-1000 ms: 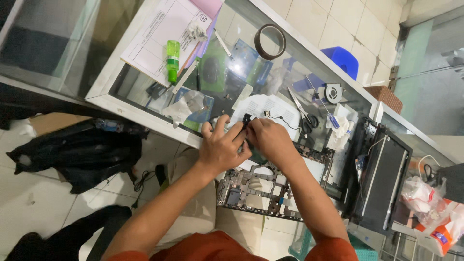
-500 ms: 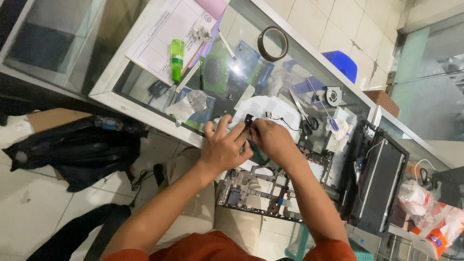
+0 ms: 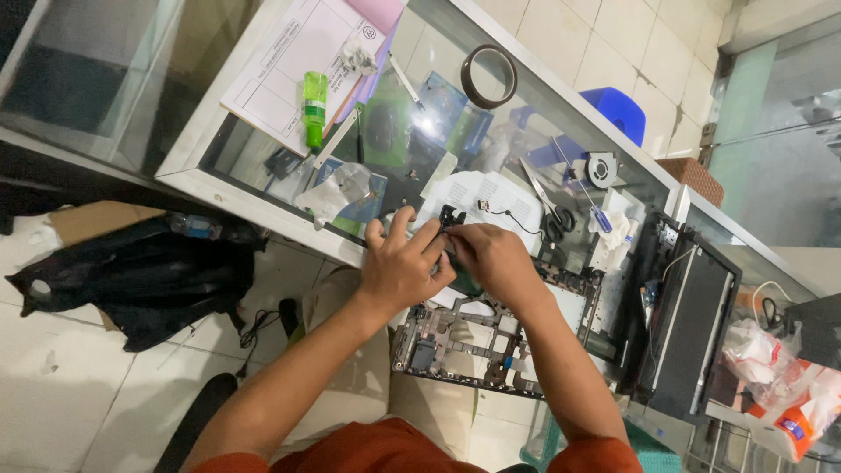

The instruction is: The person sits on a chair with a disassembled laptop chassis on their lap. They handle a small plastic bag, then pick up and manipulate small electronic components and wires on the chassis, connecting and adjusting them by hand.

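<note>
View from above the table [image 3: 219, 166], a glass-topped counter with a pale frame. We see two hands meeting at its near edge. The left hand [image 3: 399, 263] and the right hand [image 3: 491, 256] both pinch a small black part [image 3: 451, 215]: it is dark, irregular in outline and only partly visible between the fingertips, so we cannot tell its exact shape. The fingers of each hand are drawn together and clamped on this part, which sits just above the table's near edge, over a white printed sheet [image 3: 491, 197].

Below the hands lies one opened laptop chassis [image 3: 477, 337], a dark, skeletal frame with cut-outs and exposed small components, overhanging the table toward the person's lap. To its right stands one black laptop lid [image 3: 688, 328].

Counted on the glass:
- one green tube [image 3: 314, 107]
- one ring of dark tape [image 3: 489, 76]
- one pair of scissors [image 3: 545, 203]
- one small round fan [image 3: 601, 169]
- one blue-handled screwdriver [image 3: 585, 198]

One blue bin [image 3: 624, 112] shows behind the table. One black bag [image 3: 131, 271] lies on the tiled floor at left. Both forearms are bare, with orange sleeves at the bottom edge.
</note>
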